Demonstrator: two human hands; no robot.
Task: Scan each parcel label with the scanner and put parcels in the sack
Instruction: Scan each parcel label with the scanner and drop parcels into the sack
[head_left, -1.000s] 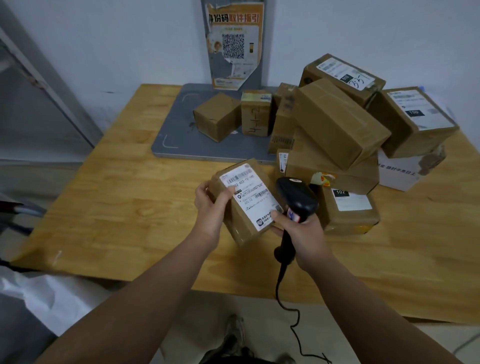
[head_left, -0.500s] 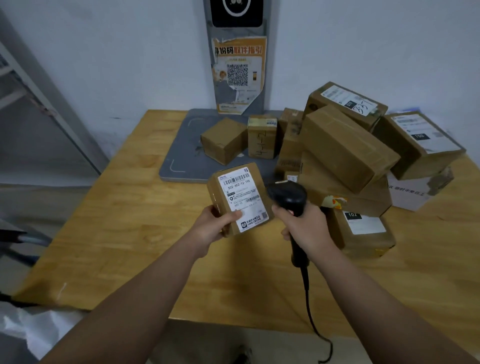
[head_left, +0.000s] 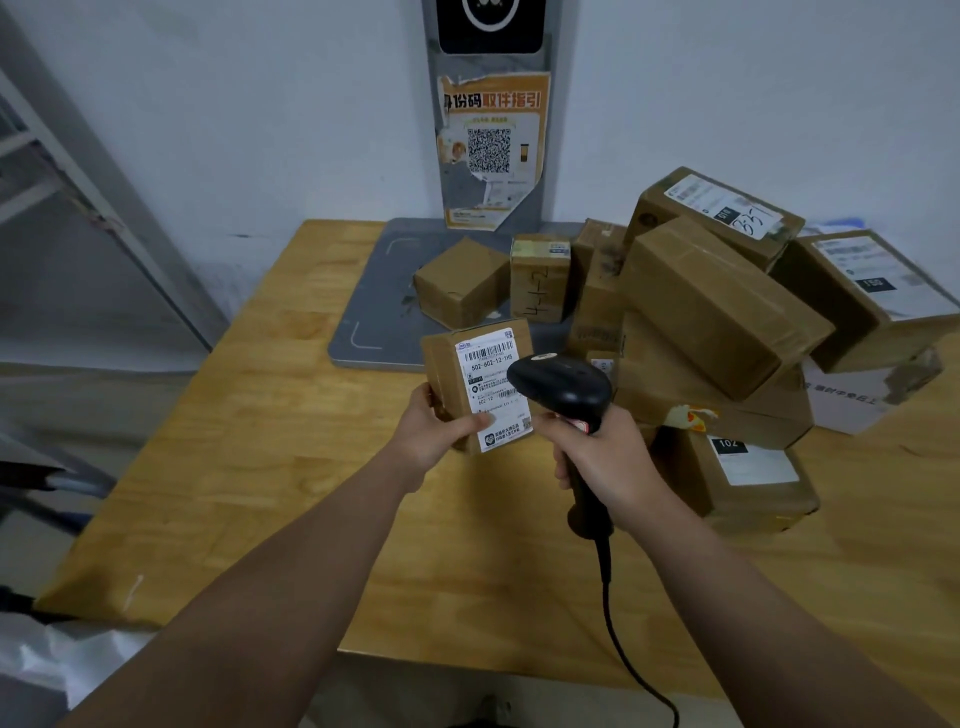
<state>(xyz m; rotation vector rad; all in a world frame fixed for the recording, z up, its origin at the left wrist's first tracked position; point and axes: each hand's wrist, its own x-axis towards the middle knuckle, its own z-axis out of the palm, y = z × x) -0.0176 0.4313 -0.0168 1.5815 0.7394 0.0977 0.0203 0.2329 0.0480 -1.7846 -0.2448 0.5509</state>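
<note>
Parcel (head_left: 441, 371) we are holding up over the table (head_left: 234, 467), our left hand (head_left: 431, 436) gripping its lower edge, label (head_left: 491, 395) turned to us. At its 3 o'clock our right hand (head_left: 613, 457) is clutching the scanner (head_left: 566, 387), its head overlapping the label. Boxes (head_left: 717, 301) are lying piled at 2 o'clock.

this looks like a parcel pickup point or courier depot. labelled cardboard parcels (head_left: 717, 312) are heaped on a plain wooden table (head_left: 260, 467) against a bare wall (head_left: 260, 104), beside a grey pad (head_left: 374, 312) whose post (head_left: 483, 65) carries a qr-code poster (head_left: 491, 150). a corded scanner (head_left: 566, 387) and a metal rack (head_left: 109, 176) at the left fit the same trade.
</note>
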